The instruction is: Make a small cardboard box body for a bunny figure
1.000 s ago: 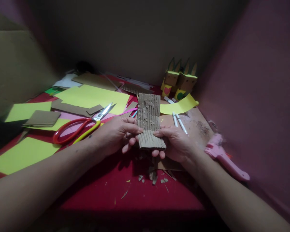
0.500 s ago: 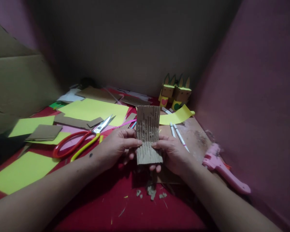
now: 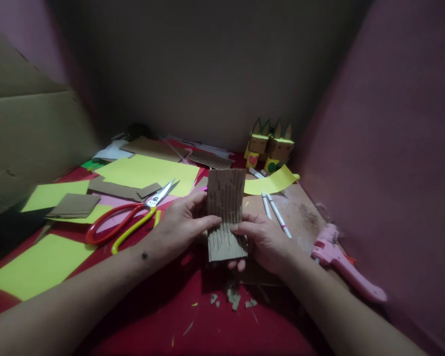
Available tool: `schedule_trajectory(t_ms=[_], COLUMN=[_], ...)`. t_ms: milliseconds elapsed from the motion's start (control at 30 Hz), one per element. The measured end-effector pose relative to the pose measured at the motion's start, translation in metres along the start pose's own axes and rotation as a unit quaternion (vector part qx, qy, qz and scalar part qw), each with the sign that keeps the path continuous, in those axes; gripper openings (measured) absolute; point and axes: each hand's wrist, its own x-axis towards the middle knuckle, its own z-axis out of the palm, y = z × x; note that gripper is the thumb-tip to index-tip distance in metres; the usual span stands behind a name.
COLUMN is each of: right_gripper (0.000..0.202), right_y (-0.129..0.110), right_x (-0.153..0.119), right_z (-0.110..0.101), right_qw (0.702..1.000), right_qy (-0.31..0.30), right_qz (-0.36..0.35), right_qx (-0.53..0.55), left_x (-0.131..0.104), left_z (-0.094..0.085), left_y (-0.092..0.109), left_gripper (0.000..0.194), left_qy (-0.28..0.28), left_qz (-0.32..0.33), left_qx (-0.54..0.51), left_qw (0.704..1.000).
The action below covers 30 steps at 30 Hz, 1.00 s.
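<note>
Between my two hands is an oblong piece of corrugated cardboard [image 3: 226,202], its ridged inner layer facing me, with scraps of torn paper still on the ridges. My left hand [image 3: 187,217] grips its left edge, thumb on the front and fingers mostly hidden behind. On the right edge, my right hand [image 3: 261,237] pinches it with the thumb in front; some fingertips show beneath the lower edge. Torn cardboard bits [image 3: 233,295] lie on the red cloth [image 3: 152,316] below. To the left rest scissors [image 3: 133,217] with one red and one yellow handle, blades spread.
Yellow paper sheets [image 3: 44,262] and cardboard pieces [image 3: 76,205] cover the left side. A pink glue gun [image 3: 337,257] lies at right, near white markers [image 3: 278,215] and a curled yellow strip [image 3: 274,182]. Two small cardboard figures [image 3: 270,146] stand behind. Walls and a large cardboard panel [image 3: 33,143] enclose the space.
The cardboard piece is slightly lower and tilted a little differently in my hands. My left thumb reaches farther across its front. The whole view has shifted slightly.
</note>
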Motion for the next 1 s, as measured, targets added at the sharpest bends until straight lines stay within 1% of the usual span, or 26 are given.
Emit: schedule_trajectory(t_ms=[133,300,400,500,567,633,733,800,933,1000], right_gripper=[0.043,0.040,0.035,0.026,0.026,0.030,0.032,0.034,0.037,0.034], right_y=[0.002,0.004,0.004,0.000,-0.006,-0.011,-0.016,-0.017,-0.016,-0.013], right_x=[0.001,0.002,-0.001,-0.007,-0.012,-0.017,-0.023,-0.025,-0.026,-0.024], right_z=[0.001,0.005,0.007,0.009,0.011,0.013,0.015,0.015,0.014,0.014], right_qw=[0.999,0.996,0.990,0.976,0.956,0.933,0.912,0.909,0.913,0.916], right_qy=[0.000,0.003,0.019,0.030,0.031,0.039,0.065,0.076,0.075,0.076], right_qz=[-0.028,-0.077,-0.106,-0.146,-0.186,-0.224,-0.253,-0.254,-0.245,-0.248], right_qx=[-0.021,-0.053,-0.091,-0.160,-0.224,-0.279,-0.317,-0.322,-0.318,-0.305], left_x=[-0.003,-0.007,-0.010,-0.013,-0.016,-0.018,-0.019,-0.019,-0.022,-0.022], left_z=[0.000,-0.001,-0.002,-0.004,-0.005,-0.006,-0.005,-0.004,-0.004,-0.004], left_y=[-0.003,-0.012,-0.015,-0.015,-0.013,-0.011,-0.011,-0.011,-0.008,-0.006], left_gripper=[0.023,0.010,0.014,0.021,0.023,0.021,0.017,0.017,0.021,0.019], left_qy=[0.040,0.088,0.097,0.085,0.073,0.067,0.077,0.078,0.063,0.065], left_qz=[0.082,0.209,0.289,0.341,0.362,0.381,0.406,0.413,0.418,0.398], left_qx=[0.082,0.146,0.177,0.206,0.227,0.234,0.229,0.234,0.236,0.227], left_qw=[0.992,0.963,0.936,0.913,0.901,0.892,0.881,0.877,0.875,0.887])
